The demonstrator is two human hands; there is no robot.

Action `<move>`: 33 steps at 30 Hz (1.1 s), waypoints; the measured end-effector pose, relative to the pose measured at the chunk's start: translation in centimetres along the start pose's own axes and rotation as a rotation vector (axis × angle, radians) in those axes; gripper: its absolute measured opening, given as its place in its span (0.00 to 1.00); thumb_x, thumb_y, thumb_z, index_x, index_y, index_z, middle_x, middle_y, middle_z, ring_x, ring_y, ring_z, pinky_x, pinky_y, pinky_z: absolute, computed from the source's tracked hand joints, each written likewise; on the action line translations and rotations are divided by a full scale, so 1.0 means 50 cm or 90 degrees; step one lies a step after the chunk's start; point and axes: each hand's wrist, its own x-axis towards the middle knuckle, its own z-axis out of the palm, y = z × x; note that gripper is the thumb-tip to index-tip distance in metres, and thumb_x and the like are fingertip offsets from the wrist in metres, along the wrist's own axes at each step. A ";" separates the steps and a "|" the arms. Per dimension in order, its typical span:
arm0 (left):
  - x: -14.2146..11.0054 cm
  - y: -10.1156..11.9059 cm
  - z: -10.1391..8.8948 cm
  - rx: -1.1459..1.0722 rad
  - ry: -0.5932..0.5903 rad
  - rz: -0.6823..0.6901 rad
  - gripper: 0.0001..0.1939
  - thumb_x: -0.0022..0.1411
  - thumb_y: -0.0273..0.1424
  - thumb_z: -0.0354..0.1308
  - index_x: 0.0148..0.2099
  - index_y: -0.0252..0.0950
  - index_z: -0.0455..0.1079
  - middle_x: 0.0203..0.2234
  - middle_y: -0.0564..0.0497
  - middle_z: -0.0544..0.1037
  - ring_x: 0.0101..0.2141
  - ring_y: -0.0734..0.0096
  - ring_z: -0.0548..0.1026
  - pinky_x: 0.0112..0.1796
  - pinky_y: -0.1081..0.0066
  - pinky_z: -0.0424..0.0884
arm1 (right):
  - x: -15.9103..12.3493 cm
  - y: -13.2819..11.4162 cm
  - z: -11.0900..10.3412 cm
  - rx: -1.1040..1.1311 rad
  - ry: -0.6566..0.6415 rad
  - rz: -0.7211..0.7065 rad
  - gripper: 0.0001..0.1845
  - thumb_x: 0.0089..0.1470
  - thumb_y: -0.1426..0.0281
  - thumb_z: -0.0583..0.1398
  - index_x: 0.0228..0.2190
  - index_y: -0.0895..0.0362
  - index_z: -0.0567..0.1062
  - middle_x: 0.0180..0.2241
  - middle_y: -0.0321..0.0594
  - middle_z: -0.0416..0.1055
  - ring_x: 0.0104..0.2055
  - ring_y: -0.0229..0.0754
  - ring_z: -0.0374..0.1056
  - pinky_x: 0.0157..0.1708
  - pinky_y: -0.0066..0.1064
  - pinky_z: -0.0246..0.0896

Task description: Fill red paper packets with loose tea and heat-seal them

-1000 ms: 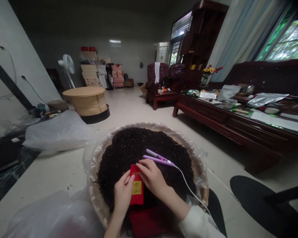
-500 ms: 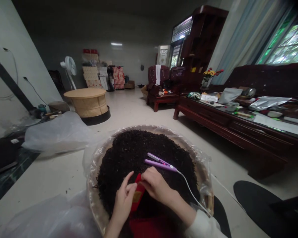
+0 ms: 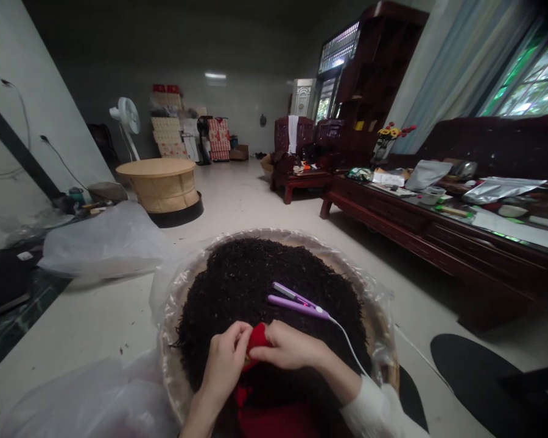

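the left hand (image 3: 226, 359) and right hand (image 3: 292, 348) are closed on a red envelope (image 3: 258, 339), pinching it between them, its shape mostly hidden by the fingers. a lilac hair straightener (image 3: 298, 306) lies just beyond the right hand on dark dried leaves (image 3: 265, 274), probably tea, heaped in a plastic-lined round bamboo tray (image 3: 347, 267).

Pale-walled room, dark wooden settee (image 3: 493, 143)
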 end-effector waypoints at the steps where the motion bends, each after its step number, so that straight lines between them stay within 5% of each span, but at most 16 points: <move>1: 0.003 -0.004 0.000 0.019 0.009 0.021 0.15 0.64 0.36 0.47 0.34 0.37 0.72 0.23 0.53 0.79 0.24 0.71 0.76 0.28 0.74 0.68 | 0.005 0.003 -0.002 0.009 0.013 0.013 0.16 0.56 0.69 0.56 0.18 0.59 0.64 0.17 0.28 0.53 0.21 0.31 0.50 0.23 0.24 0.47; 6: 0.020 -0.035 0.000 0.191 0.119 0.246 0.19 0.62 0.35 0.53 0.54 0.36 0.66 0.49 0.44 0.76 0.49 0.59 0.73 0.50 0.60 0.67 | 0.028 0.032 -0.004 0.202 0.099 0.001 0.23 0.59 0.54 0.51 0.29 0.59 0.73 0.28 0.37 0.70 0.31 0.38 0.63 0.37 0.31 0.59; 12: 0.025 -0.041 -0.009 0.372 0.094 0.392 0.29 0.55 0.28 0.59 0.59 0.33 0.60 0.55 0.41 0.70 0.57 0.52 0.63 0.55 0.50 0.57 | 0.040 0.057 0.000 0.434 0.045 0.029 0.33 0.50 0.43 0.54 0.35 0.61 0.76 0.33 0.40 0.74 0.36 0.42 0.66 0.48 0.40 0.56; 15: 0.023 -0.035 -0.010 0.392 0.104 0.375 0.31 0.51 0.25 0.59 0.59 0.33 0.60 0.53 0.42 0.72 0.54 0.51 0.64 0.56 0.48 0.56 | 0.041 0.055 0.000 0.405 0.041 0.038 0.35 0.49 0.41 0.52 0.37 0.60 0.76 0.36 0.41 0.74 0.40 0.43 0.66 0.52 0.41 0.54; 23: 0.019 -0.053 0.000 0.326 0.093 0.264 0.29 0.46 0.18 0.59 0.53 0.35 0.67 0.43 0.46 0.78 0.39 0.58 0.69 0.39 0.59 0.71 | 0.048 0.034 -0.006 0.367 0.051 0.033 0.41 0.51 0.38 0.45 0.35 0.61 0.77 0.36 0.45 0.75 0.40 0.45 0.68 0.51 0.43 0.56; 26: 0.025 -0.067 -0.006 0.257 0.149 0.207 0.26 0.47 0.20 0.59 0.51 0.37 0.68 0.40 0.48 0.78 0.39 0.60 0.71 0.40 0.62 0.72 | 0.047 0.041 -0.010 0.385 0.174 0.021 0.41 0.55 0.41 0.40 0.35 0.62 0.76 0.34 0.48 0.75 0.38 0.46 0.70 0.44 0.42 0.61; 29: 0.030 -0.076 -0.015 0.203 0.208 0.150 0.21 0.50 0.27 0.60 0.49 0.38 0.70 0.36 0.48 0.77 0.38 0.61 0.72 0.39 0.63 0.73 | 0.037 0.061 -0.013 0.196 0.325 0.036 0.32 0.59 0.48 0.44 0.33 0.59 0.75 0.34 0.47 0.74 0.39 0.46 0.69 0.42 0.39 0.63; 33: 0.031 -0.084 -0.018 0.154 0.247 0.115 0.20 0.51 0.34 0.61 0.48 0.38 0.71 0.35 0.47 0.75 0.36 0.62 0.74 0.39 0.63 0.74 | 0.020 0.097 -0.022 -0.090 0.341 0.036 0.19 0.62 0.62 0.48 0.40 0.58 0.74 0.42 0.48 0.73 0.46 0.46 0.68 0.51 0.41 0.59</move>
